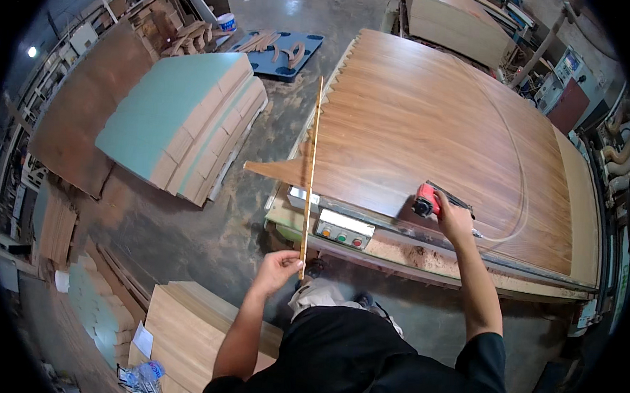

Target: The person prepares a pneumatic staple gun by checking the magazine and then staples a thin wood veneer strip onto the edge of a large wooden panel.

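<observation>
The thin wooden strip [312, 172] is running away from your body, past the left edge of the broad wood-grain panel [431, 117], and your left hand [280, 271] is pinching its near end between thumb and fingers. Your right hand [454, 220] is grasping a red-and-black air tool [426, 201] by its handle, over the panel's near side; whether the tool is touching the surface, or your finger is pressing a trigger, you cannot be told from this view. With the strip's long far part hanging beyond your fingers, it is probably wanting to whip and twist, so you should be gripping firmly and turning the wrist slowly. It is crossing in front of the pointed wooden piece [277, 171] jutting out at the left; contact there is not showing clearly, so you should be watching for a snag. You should also be steering its near part clear of the button box [343, 231], which is sitting just beside it. The tool's nose is pointing roughly toward your left side, so you should be angling it away from that hand and resting your finger off any trigger. The pale hose [524, 179] is looping over the panel, so you should be leaving it slack.
</observation>
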`<state>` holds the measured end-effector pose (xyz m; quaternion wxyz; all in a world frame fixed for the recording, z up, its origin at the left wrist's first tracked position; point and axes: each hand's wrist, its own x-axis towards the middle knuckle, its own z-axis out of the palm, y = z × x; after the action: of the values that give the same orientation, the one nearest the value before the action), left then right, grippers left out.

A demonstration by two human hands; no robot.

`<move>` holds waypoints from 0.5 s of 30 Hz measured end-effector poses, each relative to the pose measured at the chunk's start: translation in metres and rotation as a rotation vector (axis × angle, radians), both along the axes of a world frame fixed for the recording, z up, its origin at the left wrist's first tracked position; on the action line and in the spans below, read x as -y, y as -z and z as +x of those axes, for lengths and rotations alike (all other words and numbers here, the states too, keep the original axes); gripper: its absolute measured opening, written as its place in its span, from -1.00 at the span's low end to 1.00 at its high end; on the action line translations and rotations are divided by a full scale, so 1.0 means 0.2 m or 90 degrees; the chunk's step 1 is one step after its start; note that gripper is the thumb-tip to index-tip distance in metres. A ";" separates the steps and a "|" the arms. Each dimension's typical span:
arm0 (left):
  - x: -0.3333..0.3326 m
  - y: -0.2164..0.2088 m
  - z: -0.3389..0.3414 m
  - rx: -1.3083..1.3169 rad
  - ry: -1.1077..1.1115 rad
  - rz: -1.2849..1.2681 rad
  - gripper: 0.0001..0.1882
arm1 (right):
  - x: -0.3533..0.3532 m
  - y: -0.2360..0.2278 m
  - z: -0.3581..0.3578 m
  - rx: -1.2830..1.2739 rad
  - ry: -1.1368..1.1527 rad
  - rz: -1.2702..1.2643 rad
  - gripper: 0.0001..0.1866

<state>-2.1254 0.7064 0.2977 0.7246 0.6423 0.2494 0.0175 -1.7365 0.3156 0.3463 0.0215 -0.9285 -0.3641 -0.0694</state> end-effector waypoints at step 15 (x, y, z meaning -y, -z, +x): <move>-0.41 0.05 0.31 -0.056 0.206 0.014 -0.67 | -0.54 0.32 0.04 0.052 0.220 0.093 0.09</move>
<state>-2.0636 0.7891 0.2877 0.6994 0.6819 0.1741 -0.1249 -1.7277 0.4236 0.2827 0.0621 -0.9697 -0.1935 -0.1359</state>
